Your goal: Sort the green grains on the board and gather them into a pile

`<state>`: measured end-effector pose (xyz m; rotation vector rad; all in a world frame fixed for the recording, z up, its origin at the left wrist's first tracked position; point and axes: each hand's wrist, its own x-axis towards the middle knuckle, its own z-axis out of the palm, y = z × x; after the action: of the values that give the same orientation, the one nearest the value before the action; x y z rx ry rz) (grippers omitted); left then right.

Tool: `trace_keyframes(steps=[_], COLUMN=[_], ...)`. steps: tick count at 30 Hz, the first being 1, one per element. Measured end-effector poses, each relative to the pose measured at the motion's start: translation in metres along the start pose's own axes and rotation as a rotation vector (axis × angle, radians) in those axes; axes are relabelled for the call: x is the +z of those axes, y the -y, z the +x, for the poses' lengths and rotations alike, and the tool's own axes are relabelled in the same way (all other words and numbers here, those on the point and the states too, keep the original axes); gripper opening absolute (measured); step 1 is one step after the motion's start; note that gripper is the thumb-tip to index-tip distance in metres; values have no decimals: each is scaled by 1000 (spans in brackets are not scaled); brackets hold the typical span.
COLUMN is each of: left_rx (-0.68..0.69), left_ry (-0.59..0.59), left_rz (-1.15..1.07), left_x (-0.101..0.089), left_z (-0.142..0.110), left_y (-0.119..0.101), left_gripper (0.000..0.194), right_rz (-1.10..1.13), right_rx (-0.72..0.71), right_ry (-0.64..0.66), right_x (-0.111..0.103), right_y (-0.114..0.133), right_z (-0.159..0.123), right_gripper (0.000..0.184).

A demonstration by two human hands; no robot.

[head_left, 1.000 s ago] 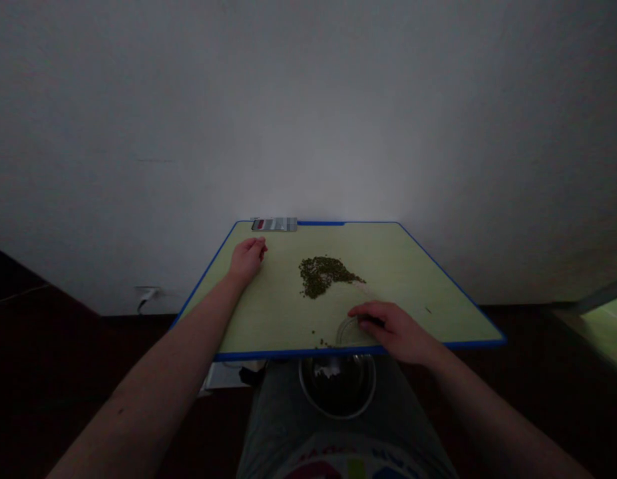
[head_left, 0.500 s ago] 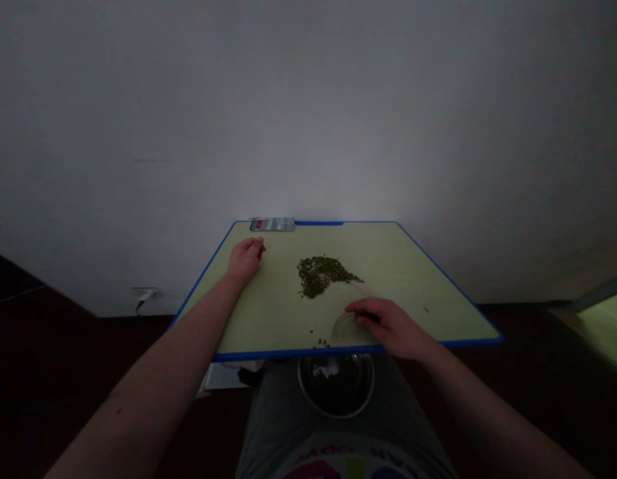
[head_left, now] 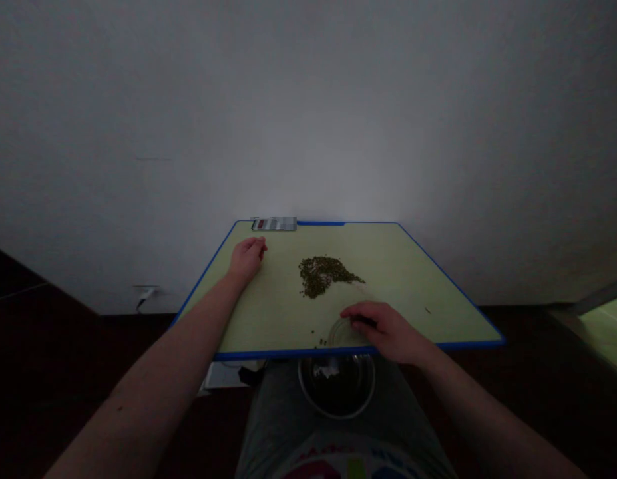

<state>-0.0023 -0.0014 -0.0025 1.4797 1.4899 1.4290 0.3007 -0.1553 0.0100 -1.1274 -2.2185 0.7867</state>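
1. Head view: a clear round glass dish sits at the near blue edge of a pale-green rectangular cutting board, under the right hand. Its fingers curve narrowly over the dish's rim; whether they grip it, I cannot tell.
2. A heap of small dark-green grains lies mid-board, with a few strays near the board's near edge.
3. The left hand, loosely curled with nothing showing in it, rests on the board's left side.
4. A round steel bowl sits just below the board's near edge, over grey trousers.
5. A flat grey-and-red object lies at the board's far edge.
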Motion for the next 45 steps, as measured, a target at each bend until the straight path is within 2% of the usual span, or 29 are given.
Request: trace_keyframes(steps=[6,10,16,21,26,31,45], left_rx=[1,12,14,3,2,13,33], left_ry=[9,9,8,4,9,8,17], left_rz=[-11,-11,-33,-37,-10,-2,-12], left_x=[-1,-1,1,2,1,-1,-1], left_z=[2,2,1,1,1,2,1], left_y=[4,6,6,5,4,3,4], left_gripper=[34,34,34,34,33,33,34], right_rz=[8,-15,-95,-154,-128,-98,-78], right_rx=[43,36,6,-91,-148,-138,-58], right_ry=[-18,-38,-62,-3,77,87,19], right_x=[-2,-2,4,21,37,35,21], right_y=[-1,-6,-6,8,25,29,20], right_z=[-10,-7,26,56,69,60,28], right_gripper=[27,28,30,32,33,31,29])
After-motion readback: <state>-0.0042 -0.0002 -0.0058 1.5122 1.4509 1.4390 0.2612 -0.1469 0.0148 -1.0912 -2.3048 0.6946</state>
